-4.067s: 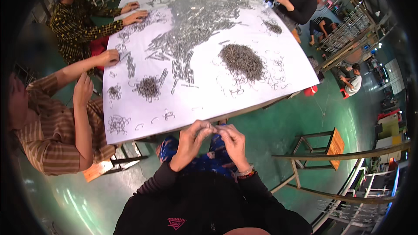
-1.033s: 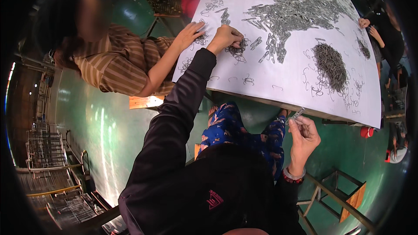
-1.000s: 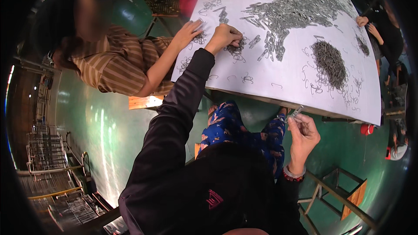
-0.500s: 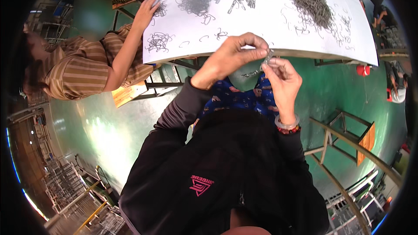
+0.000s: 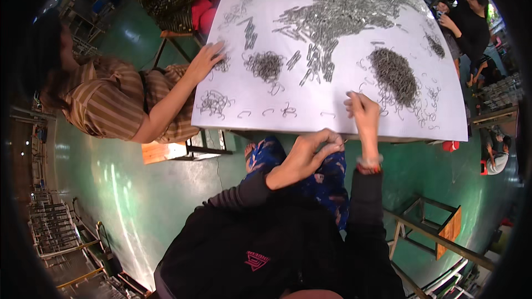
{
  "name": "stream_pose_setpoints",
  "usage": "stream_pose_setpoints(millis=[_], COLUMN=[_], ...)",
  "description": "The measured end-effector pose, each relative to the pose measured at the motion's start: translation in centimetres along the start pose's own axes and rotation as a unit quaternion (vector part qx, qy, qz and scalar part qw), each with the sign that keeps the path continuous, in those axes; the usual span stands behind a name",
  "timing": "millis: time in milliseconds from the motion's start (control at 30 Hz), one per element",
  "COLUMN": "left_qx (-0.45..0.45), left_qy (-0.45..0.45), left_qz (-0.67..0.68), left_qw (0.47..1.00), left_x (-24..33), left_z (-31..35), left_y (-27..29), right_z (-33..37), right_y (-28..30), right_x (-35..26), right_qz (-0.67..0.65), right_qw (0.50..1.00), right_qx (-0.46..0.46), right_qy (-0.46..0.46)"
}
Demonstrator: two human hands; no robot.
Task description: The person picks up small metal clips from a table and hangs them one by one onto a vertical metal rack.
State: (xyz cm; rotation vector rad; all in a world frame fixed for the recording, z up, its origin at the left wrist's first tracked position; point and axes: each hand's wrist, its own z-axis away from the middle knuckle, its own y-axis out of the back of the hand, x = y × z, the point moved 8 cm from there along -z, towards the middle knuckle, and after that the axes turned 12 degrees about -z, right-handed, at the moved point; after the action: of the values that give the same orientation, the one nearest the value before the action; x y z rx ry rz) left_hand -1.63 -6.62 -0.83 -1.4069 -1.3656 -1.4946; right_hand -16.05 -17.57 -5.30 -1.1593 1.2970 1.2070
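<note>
At the table's front edge, my left hand [image 5: 314, 153] has its thumb and forefinger pinched together. A tiny bit of something shows at its fingertips, too small to name. My right hand [image 5: 364, 115] hangs over the white tabletop with curled fingers, and whether they hold anything is hidden. It is nearest to a dense pile of dark, curved wire hooks [image 5: 392, 75], with loose hooks scattered around it. Left of the hand, a few single hooks [image 5: 327, 114] lie in a row near the front edge. Beyond spreads a large heap of narrow metal pieces [image 5: 346, 11].
A person in a striped top [image 5: 108, 91] sits at the left, one hand [image 5: 206, 62] on the table by small hook piles. Another round hook pile [image 5: 265, 66] lies left of centre. A wood-topped stool [image 5: 448, 232] stands at the right. More people [image 5: 471, 16] are at the far right.
My hands, together at a small shiny piece before, have parted. The right has moved forward over the table; the left remains pinched near the edge. The view now takes in more of the table.
</note>
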Motion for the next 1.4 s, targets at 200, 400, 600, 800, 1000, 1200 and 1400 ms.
stream_pose_setpoints(millis=[200, 400, 600, 800, 1000, 1200, 1400], left_qx=[0.007, 0.004, -0.003, -0.007, -0.003, 0.029, 0.034], left_qy=[0.032, 0.043, 0.046, 0.035, 0.015, 0.020, -0.015], left_qz=[-0.018, 0.014, 0.033, 0.044, 0.069, 0.054, -0.039], left_qw=[0.999, 0.999, 0.998, 0.998, 0.997, 0.998, 0.999], left_x=[-0.6, -1.9, -2.4, -2.3, -2.6, -3.2, -2.4], left_z=[0.1, -0.5, -0.5, -0.6, -1.4, -1.5, -2.4], left_y=[0.1, 0.7, 0.6, 0.0, -0.5, 0.1, -0.2], right_z=[-11.6, -12.0, -8.3, -7.0, -5.1, 3.9, 7.1], right_y=[-4.9, -4.8, -3.2, -1.4, 0.4, -0.4, 0.6], right_x=[6.5, 7.6, 7.6, 10.1, 8.0, -3.6, -5.7], right_qz=[0.278, 0.292, 0.271, -0.006, -0.258, -0.144, -0.140], right_qw=[0.958, 0.956, 0.961, 0.981, 0.944, 0.987, 0.989], right_qx=[0.016, -0.028, -0.049, -0.122, -0.060, -0.066, 0.023], right_qy=[0.065, 0.004, 0.032, -0.149, -0.197, -0.033, 0.039])
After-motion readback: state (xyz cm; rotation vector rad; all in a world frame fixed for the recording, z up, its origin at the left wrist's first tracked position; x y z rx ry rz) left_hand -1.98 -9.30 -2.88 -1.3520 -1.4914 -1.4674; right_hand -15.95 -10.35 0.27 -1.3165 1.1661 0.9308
